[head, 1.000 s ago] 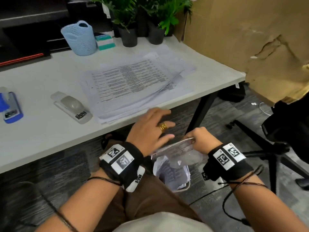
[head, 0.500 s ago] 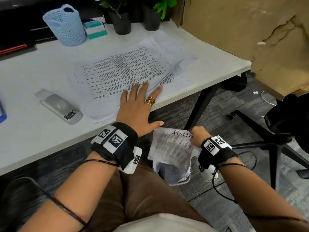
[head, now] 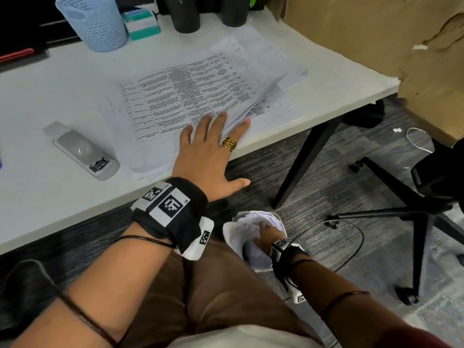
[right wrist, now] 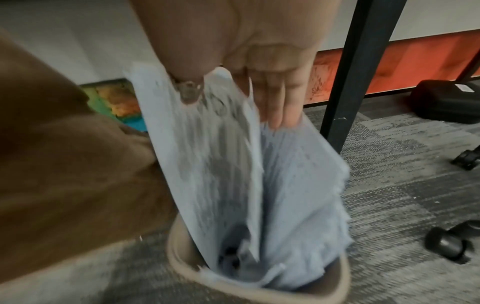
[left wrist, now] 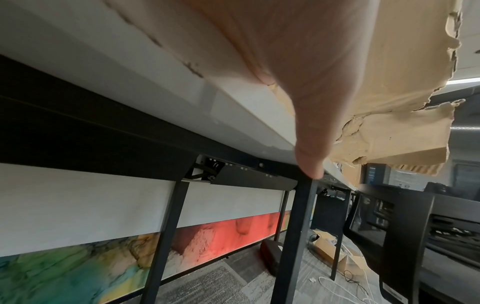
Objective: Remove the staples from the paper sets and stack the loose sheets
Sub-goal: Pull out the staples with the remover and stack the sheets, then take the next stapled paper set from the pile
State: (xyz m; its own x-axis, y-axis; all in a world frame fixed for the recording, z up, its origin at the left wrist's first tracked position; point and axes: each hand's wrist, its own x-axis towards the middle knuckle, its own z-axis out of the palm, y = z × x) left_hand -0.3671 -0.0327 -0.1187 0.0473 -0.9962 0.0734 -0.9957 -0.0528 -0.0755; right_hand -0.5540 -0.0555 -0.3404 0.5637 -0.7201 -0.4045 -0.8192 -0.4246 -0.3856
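Right hand [head: 265,234] is down by the knee in a bin [right wrist: 259,288] of paper sets [right wrist: 298,195]; only the right wrist view shows thumb and fingers pinching one set [right wrist: 207,164]. Further out, left hand [head: 213,151] lies flat, fingers straight, on the sheet stack [head: 190,96] at the table [head: 50,101] edge, holding nothing. The head view alone shows the stapler [head: 82,150] left of the stack.

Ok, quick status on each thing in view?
left hand: flat on paper stack, fingers straight
paper stack: spread loosely on desk, one sheet lifted
right hand: pinching papers
papers: standing in bin
bin: on floor
stapler: lying untouched
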